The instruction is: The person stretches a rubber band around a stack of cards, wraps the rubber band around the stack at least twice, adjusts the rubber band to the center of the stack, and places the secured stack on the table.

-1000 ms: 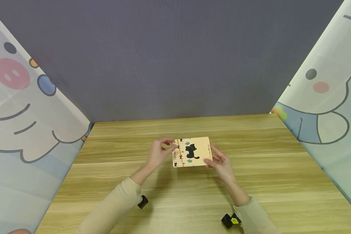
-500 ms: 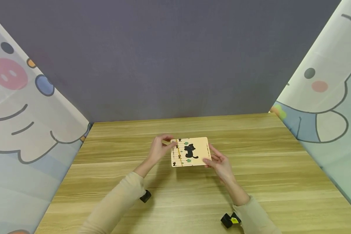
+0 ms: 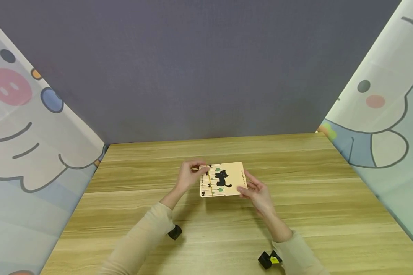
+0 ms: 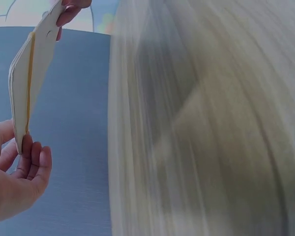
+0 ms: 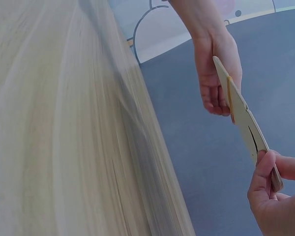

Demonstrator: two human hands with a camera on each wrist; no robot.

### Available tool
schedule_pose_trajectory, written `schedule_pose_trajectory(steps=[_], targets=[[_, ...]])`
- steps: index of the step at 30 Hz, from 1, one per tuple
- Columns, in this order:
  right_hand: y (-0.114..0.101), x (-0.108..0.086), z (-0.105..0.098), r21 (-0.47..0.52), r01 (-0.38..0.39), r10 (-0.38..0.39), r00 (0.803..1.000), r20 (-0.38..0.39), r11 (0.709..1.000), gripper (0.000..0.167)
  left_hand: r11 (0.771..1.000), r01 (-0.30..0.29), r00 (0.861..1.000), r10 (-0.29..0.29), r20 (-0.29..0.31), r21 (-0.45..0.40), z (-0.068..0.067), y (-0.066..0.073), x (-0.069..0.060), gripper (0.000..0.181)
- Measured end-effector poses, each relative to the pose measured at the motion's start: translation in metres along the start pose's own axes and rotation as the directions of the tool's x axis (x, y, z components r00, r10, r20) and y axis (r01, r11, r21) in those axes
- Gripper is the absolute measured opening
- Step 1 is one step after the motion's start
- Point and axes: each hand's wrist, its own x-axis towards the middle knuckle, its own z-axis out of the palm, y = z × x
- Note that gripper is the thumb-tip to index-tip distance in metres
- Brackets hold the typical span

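A thin cream cat-print pad (image 3: 232,175), with a black cat and stripes on its face, is held up above the table. A narrow yellow elastic band (image 3: 210,185) runs across it near its left end. My left hand (image 3: 187,176) pinches the pad's upper left corner, beside the band; in the left wrist view its fingertips (image 4: 27,147) meet the band's end. My right hand (image 3: 261,196) grips the opposite end, thumb on the printed face and fingers behind. Seen from the right wrist, the pad's edge (image 5: 276,179) looks layered. Its back is hidden from the head view.
Below the hands lies a wood-grain table (image 3: 141,164), backed by a dark grey panel (image 3: 206,76). Cartoon-print curtains stand at the left (image 3: 38,114) and right. Black wrist camera mounts (image 3: 174,232) show beneath both sleeves.
The pad and both hands have drifted slightly left in the head view. My left hand has shifted a little at the banded corner; my right hand keeps its grip.
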Motion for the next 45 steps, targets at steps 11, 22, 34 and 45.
schedule_pose_trajectory(steps=[11,22,34,45], targets=[[0.004,-0.002,0.003,-0.028,0.020,-0.020,1.000,0.016,0.999,0.065,0.998,0.010,1.000,-0.009,-0.012,0.055,0.004,0.014,-0.011,0.020],[0.004,-0.002,0.001,0.022,0.041,-0.041,0.999,-0.006,0.999,0.066,1.000,0.016,1.000,-0.016,0.026,0.013,-0.010,0.015,-0.001,0.016],[0.005,-0.003,0.000,-0.026,0.076,-0.075,0.996,0.046,0.997,0.066,0.994,0.107,0.991,-0.105,0.078,-0.015,-0.004,-0.001,0.010,0.018],[0.047,0.024,-0.026,0.130,0.230,-0.250,0.952,0.178,0.965,0.066,0.989,0.147,0.986,-0.146,0.077,-0.011,-0.005,-0.002,0.016,0.021]])
